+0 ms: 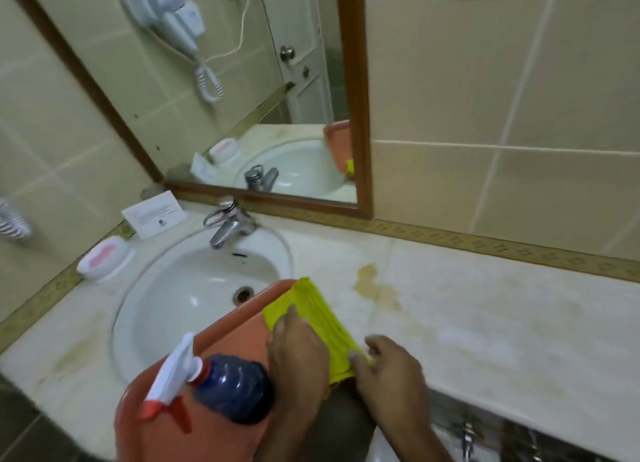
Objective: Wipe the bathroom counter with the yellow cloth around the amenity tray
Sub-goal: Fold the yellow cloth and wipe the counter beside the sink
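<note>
The pale marble counter in front of me runs along the tiled wall, with the white sink set into its left part and the chrome tap at the far rim. On it, far left, sit a white soap dish with a pink bar and a white printed card propped by the wall; a yellowish stain marks the middle. My orange tray rests over the near edge and the sink's rim, and the yellow cloth lies across the tray's right edge onto the counter.

A hotel-style bathroom: sink, mirror, wall-mounted hairdryer, tiled walls.
</note>
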Demonstrator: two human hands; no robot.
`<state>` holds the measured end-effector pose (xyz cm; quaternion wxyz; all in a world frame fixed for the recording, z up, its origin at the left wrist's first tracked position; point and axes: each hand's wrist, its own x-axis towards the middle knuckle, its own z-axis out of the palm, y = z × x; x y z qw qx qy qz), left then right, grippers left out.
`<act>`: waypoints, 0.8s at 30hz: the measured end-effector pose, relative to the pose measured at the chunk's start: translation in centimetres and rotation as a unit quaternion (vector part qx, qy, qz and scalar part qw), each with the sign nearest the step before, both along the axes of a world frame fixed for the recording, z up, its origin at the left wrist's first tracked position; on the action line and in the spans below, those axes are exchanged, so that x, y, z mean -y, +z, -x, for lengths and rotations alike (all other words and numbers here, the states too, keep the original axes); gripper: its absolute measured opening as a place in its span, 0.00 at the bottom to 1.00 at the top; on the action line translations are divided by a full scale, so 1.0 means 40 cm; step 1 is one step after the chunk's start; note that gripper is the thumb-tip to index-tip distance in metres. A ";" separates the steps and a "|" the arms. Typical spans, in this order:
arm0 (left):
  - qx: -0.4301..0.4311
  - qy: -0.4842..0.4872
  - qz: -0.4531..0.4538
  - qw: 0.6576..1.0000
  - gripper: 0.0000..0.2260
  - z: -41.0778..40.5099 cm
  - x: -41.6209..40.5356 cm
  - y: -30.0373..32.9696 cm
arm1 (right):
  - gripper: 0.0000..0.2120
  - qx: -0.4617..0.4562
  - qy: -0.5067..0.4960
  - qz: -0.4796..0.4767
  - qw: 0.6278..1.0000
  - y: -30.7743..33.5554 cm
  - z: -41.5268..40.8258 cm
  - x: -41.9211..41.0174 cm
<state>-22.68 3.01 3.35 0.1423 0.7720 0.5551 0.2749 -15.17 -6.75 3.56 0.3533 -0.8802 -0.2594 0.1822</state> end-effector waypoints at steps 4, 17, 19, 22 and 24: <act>0.069 0.169 0.264 0.947 0.18 -0.016 -0.097 -0.022 | 0.19 0.044 0.085 0.137 0.986 -0.019 0.058 -0.131; 0.470 -0.080 0.439 0.762 0.10 -0.074 -0.105 0.137 | 0.32 -0.179 0.032 -0.184 0.966 -0.065 -0.037 -0.082; 0.493 -0.135 0.491 0.705 0.11 -0.105 -0.116 0.186 | 0.29 -0.305 0.043 -0.328 0.893 -0.034 -0.094 -0.045; 0.480 -0.146 0.572 0.649 0.13 -0.194 -0.162 0.200 | 0.16 -0.300 0.030 -0.367 0.880 0.005 -0.179 0.004; 0.437 -0.130 0.562 0.690 0.12 -0.246 -0.190 0.169 | 0.11 -0.237 -0.005 -0.295 0.926 0.007 -0.205 0.004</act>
